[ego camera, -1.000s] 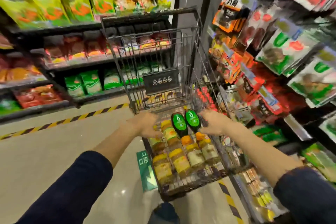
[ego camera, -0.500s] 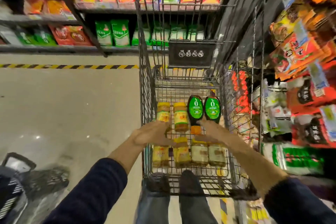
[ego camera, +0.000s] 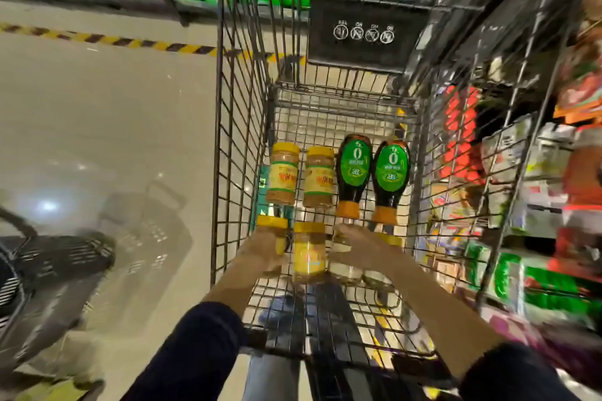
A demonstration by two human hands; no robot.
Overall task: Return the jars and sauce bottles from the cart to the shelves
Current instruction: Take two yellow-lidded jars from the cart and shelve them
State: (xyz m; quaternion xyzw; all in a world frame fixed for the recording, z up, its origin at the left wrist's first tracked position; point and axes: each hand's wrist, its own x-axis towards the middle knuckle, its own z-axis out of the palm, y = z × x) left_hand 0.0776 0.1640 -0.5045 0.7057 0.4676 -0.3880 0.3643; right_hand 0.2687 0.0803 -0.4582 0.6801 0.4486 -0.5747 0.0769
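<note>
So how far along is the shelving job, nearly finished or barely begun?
Barely begun, it looks. Nothing visibly shelved: two yellow-lidded jars and two green-labelled sauce bottles lie in the cart. In hand: the left hand and right hand are down at the near row of jars; grip blurred. Everything remains.

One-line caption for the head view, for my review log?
Both hands, left hand and right hand, reach into the wire cart toward yellow-lidded jars; two sauce bottles lie beyond.

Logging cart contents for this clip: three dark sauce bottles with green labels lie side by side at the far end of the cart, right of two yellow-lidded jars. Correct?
Not quite. The head view shows two sauce bottles, not three; they lie side by side, right of the two yellow-lidded jars.
</note>
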